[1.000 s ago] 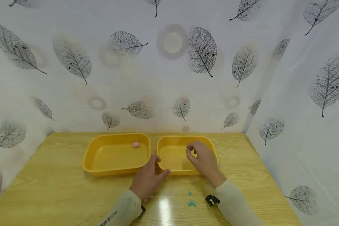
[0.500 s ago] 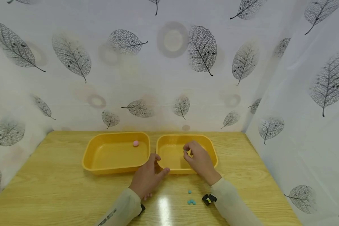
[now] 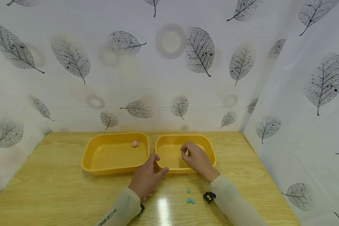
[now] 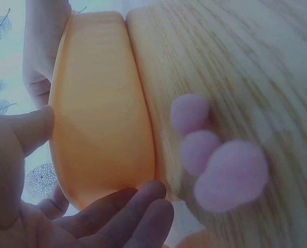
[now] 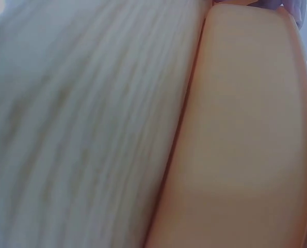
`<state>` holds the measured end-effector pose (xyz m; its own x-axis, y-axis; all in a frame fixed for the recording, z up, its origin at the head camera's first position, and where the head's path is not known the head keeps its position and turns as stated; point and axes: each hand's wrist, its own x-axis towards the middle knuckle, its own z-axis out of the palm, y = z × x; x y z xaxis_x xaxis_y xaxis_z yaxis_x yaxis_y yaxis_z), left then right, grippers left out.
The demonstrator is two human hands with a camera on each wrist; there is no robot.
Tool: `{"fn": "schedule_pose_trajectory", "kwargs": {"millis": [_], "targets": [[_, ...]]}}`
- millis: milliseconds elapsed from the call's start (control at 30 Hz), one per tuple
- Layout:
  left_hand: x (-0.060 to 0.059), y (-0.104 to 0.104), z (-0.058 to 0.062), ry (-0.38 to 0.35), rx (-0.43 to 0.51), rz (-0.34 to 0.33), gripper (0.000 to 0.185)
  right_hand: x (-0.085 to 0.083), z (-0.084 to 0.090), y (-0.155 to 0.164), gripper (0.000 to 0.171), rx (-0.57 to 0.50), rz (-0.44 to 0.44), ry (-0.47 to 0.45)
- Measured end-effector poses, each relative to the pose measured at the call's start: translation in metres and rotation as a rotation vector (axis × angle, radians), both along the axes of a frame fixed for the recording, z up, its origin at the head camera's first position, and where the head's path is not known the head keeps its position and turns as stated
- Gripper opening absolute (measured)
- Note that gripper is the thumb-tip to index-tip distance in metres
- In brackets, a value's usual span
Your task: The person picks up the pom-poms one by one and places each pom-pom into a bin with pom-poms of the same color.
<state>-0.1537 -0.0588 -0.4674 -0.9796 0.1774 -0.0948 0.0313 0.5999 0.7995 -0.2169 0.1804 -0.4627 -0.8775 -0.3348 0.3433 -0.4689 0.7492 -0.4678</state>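
Two yellow trays stand side by side. The left tray (image 3: 87,157) holds one pink pompom (image 3: 134,143). My right hand (image 3: 184,152) hovers over the right tray (image 3: 212,150) and pinches a small blue pompom (image 3: 183,151) between thumb and forefinger. My left hand (image 3: 159,164) rests at that tray's near left corner, thumb by the rim and straight fingers along the outer wall (image 4: 101,129). Three pink pompoms (image 4: 215,155) lie on the table under my left wrist.
A few small blue pompoms (image 3: 190,201) lie on the wooden table (image 3: 59,194) between my forearms. Leaf-patterned curtain walls close in the table at the back and on both sides. The right wrist view shows only the tray's wall (image 5: 246,129) and the tabletop (image 5: 65,129).
My right hand has drifted a little to the left over the right tray, its thumb and forefinger closer together. The left hand has stayed in place.
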Motion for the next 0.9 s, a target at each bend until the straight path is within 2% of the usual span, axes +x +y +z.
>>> {"fn": "schedule_pose_trajectory", "kwargs": {"millis": [200, 433, 667, 900], "targets": [[-0.001, 0.000, 0.000, 0.015, -0.013, -0.007, 0.067, -0.003, 0.003, 0.000, 0.008, 0.002, 0.002, -0.130], [-0.001, 0.000, -0.001, 0.035, -0.036, -0.001, 0.062, -0.008, 0.005, 0.001, 0.007, 0.056, 0.038, -0.186], [-0.002, -0.001, 0.000, 0.041, -0.061, 0.006, 0.061, -0.018, 0.015, 0.003, 0.003, 0.211, 0.132, -0.204], [-0.002, -0.001, 0.000, 0.034, -0.049, 0.010, 0.060, -0.032, 0.037, -0.002, 0.008, 0.398, 0.277, -0.210]]}}
